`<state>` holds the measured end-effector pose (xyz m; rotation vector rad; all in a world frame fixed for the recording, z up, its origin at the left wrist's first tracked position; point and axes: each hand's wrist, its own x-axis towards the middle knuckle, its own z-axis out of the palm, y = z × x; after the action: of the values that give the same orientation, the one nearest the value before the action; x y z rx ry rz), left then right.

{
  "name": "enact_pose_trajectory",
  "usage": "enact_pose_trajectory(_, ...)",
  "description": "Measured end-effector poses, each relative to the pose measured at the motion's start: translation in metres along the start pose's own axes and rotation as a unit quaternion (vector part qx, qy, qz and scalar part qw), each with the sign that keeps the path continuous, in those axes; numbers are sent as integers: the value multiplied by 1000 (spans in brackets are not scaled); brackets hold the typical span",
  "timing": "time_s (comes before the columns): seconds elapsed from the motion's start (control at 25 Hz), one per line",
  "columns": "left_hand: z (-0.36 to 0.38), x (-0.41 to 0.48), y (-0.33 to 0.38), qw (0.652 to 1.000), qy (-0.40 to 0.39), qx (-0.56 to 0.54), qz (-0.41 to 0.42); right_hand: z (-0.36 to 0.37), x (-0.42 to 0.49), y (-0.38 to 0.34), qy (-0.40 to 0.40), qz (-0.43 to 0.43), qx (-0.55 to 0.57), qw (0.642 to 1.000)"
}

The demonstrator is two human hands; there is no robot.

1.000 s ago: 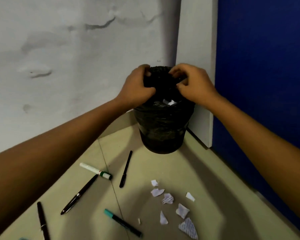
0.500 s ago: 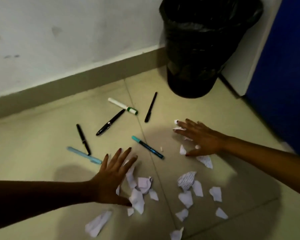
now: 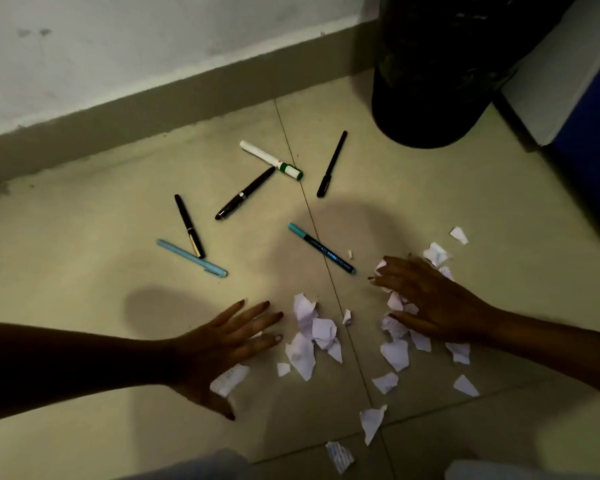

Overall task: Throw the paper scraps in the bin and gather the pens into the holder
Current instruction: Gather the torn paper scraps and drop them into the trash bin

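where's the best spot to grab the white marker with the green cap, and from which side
Pinch the white marker with the green cap at mid-barrel, coming straight down from above. It lies flat on the beige tiled floor, so fingers should close across its width. Stay toward the white end: the black pen with the silver band lies with its tip right by the green cap.

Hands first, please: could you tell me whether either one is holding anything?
Nothing is held. The left hand and right hand lie open and spread over paper scraps.
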<state>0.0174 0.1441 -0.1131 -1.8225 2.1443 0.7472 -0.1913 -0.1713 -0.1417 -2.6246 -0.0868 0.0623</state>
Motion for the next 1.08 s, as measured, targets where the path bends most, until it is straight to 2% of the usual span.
enact_pose_trajectory(0.12, 14, -14, -18, 993, 13, 96, 69, -10, -5, 22, 21, 59, -58, 996)
enact_pose_trajectory(0.24, 10, 9, -18, 989, 38, 130, 60, -19, -4, 34, -6, 102, -63, 993)
enact_pose_trajectory(0.36, -4, 54, -9, 991, 102, 73, 37, -2, -5, 16, -40, 16, -28, 999)
enact_pose_trajectory(0.52, 3, 83, 9, 985, 106, 52, 124, 27, -12, -26, -65, -68, 34, 995)
enact_pose_trajectory(0.64, 4, 77, 18, 984, 100, 37, 145, 25, -16, -31, -65, -128, 4, 990)
enact_pose_trajectory(0.76, -3, 58, 21, 987, 131, 48, 74, 14, -22, -22, -37, -118, -36, 992)
enact_pose_trajectory(0.84, -4, 46, 25, 990, 135, 7, -46, 12, -33, -14, -35, -73, -52, 995)
enact_pose_trajectory(0.92, -3, 36, 28, 971, 132, -79, -181, 11, -45, -8, -36, -22, -65, 997)
enact_pose_trajectory(0.96, -1, 32, 28, 963, 117, -114, -213, 12, -51, -6, -40, -4, -61, 997)
enact_pose_trajectory(1.0, 1, 29, 28, 964, 98, -132, -209, 14, -55, -6, -47, 1, -52, 998)
enact_pose_trajectory(1.08, 1, 33, 33, 981, 76, -120, -130, 22, -57, -10, -66, -30, -50, 996)
